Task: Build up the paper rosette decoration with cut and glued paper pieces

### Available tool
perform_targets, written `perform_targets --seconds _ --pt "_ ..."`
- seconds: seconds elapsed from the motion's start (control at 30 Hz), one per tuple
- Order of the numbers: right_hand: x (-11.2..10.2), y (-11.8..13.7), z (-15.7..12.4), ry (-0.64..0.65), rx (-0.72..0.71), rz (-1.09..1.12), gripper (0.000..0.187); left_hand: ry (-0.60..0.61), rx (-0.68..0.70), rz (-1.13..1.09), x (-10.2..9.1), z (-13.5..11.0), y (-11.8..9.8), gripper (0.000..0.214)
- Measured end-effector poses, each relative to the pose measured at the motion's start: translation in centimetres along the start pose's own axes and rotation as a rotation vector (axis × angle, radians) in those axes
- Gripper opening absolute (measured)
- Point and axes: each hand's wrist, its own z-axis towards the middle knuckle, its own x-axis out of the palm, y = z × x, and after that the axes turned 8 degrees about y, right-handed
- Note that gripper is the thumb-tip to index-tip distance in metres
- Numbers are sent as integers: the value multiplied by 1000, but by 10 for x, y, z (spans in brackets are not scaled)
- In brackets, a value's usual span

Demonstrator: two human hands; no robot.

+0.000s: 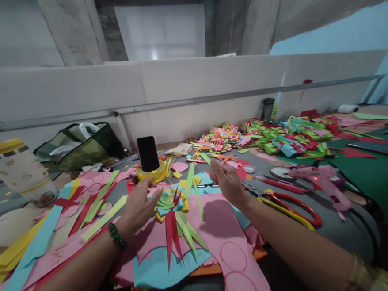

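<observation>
Both forearms reach in from the lower corners, angling toward each other over a crowded table [339,228]. The left hand [141,204] comes up from the left, a green bead bracelet [116,235] around its wrist. Its fingers are spread, the thumb parted from the others and pointing across toward the paper flower [171,204], right beside it. The foremost fingers line up with the front of a yellow tape roll [153,174]; I can't tell whether they touch it.

Over to the right hand [227,179]: this one is curled in, knuckles up, thumb and fingers pressed together, the wrist raised above a pink sheet [219,219] and throwing a shadow on it. Whether anything is pinched in there, I cannot tell. A light green strip [205,158] lies just beyond those fingers.

The flower sits between the two hands, nearer the left, green and blue folds on top, yellow around them. Red strips [172,235] and green tails [185,230] fan down from it toward the person, over pink and blue paper.

Right of the right forearm, scissors [271,195] with red and yellow handles, then a pink glue gun [333,191], its small red light glowing. A black phone [148,154] stands upright at the tape roll.
</observation>
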Motion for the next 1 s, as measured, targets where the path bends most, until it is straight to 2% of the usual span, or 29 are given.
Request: perform_targets --seconds 0.07,0.17,0.3,0.4,0.67,1.0 --pt "-1 2 1 -28 -10 -8 51 -94 45 -54 -7 6 7 41" --pt "1 4 1 -40 -9 -11 37 -162 14 -217 -16 14 17 36" --pt "4 5 0 -7 -22 48 31 -177 -52 -347 -24 17 24 35" --pt "1 7 1 -51 -16 69 27 -173 -80 -404 -25 17 25 35" --pt "-20 17 12 -308 -3 246 27 -277 -102 -483 -34 19 23 34" --pt "-22 14 12 -331 8 228 30 -425 -256 -640 -56 31 47 27"
